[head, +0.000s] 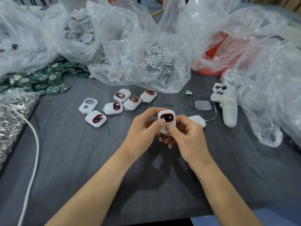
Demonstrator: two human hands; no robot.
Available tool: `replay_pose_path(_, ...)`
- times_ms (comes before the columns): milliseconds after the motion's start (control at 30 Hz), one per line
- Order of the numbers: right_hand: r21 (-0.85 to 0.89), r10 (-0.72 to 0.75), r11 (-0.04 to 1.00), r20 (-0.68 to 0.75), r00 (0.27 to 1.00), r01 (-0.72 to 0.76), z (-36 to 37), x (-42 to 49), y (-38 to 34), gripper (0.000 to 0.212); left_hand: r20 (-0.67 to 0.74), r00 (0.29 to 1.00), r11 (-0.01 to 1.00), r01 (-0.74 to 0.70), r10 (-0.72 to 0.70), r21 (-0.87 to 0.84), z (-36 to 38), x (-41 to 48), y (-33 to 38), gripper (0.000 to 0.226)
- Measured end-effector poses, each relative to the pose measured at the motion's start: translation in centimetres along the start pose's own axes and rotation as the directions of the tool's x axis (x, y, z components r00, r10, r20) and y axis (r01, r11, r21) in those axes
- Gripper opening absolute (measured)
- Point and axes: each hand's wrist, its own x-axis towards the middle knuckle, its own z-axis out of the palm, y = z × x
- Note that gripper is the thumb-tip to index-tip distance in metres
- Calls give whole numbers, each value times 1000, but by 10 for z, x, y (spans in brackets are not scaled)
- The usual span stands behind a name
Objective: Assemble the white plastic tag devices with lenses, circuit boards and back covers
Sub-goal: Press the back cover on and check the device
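Both hands hold one white tag device (167,117) with a red-rimmed dark lens above the grey table (81,160). My left hand (143,128) grips its left side, thumb on the face. My right hand (187,136) grips the right side, thumb pressing the lower face. Several tags with lenses (121,104) lie behind. One empty white shell (88,105) lies to their left. A clear back cover (203,105) and a single green circuit board (187,94) lie at the right. Another white part (197,120) sits behind my right hand.
Clear bags hold white covers (79,31), small white discs (157,54) and red parts (215,51). A heap of green circuit boards (32,80) and metal rings (11,118) lie left. A white controller (227,103) rests right. A white cable (34,160) curves down the left.
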Motion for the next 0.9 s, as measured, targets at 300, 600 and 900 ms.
replay_pose_path(300,85,42,995,18,999,-44,0,1,-3,13,2,1000,1000,-17,17,21,0,-1,0,20)
replay_pose_path(600,20,39,999,-6,999,-39,2,0,-7,21,91,995,998,-34,29,52,0,-5,0,23)
replay_pose_path(900,14,-4,1000,-21,1000,4,0,-2,-10,19,124,992,998,-36,29,57,1,-7,4,22)
